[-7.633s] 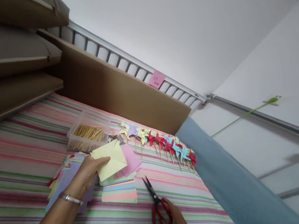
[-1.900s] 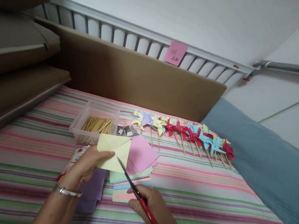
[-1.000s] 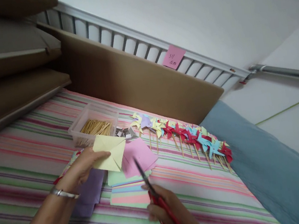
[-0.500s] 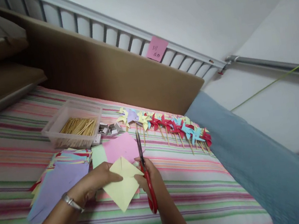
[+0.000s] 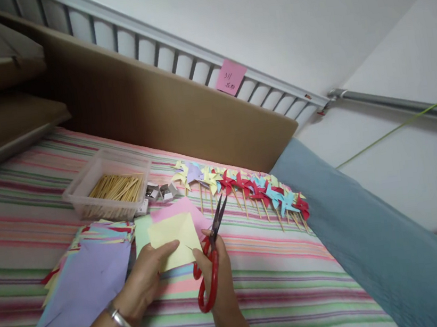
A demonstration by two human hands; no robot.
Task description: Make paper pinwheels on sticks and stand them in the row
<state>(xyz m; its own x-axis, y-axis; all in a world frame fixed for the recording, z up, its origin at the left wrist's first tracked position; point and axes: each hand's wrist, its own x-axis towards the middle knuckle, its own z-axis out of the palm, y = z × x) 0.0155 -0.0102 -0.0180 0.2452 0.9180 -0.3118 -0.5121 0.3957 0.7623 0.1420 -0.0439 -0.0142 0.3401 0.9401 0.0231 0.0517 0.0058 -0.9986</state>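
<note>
My left hand (image 5: 152,269), with a silver bracelet at its wrist, pinches a square of pale yellow paper (image 5: 175,231) by its left side. A short cut shows near the paper's lower right corner. In my right hand (image 5: 218,265) are red-handled scissors (image 5: 213,277), their dark blades pointing up and slightly parted; the thumb lies at the yellow sheet's corner. Pink paper (image 5: 186,210) and light green paper (image 5: 143,232) lie beneath the yellow square. To the left is a stack of coloured paper topped by a purple sheet (image 5: 92,279).
Behind the papers stands a clear plastic box (image 5: 81,192) of wooden sticks (image 5: 119,188), with small open boxes (image 5: 168,191) beside it. Finished paper pinwheels (image 5: 241,182) lie in a row on the striped cloth (image 5: 300,292). A brown board (image 5: 162,106) borders the back.
The yellow paper has turned from a diamond to a nearly square-on position and moved up slightly. The scissors now tilt to the right, with their blades slightly apart.
</note>
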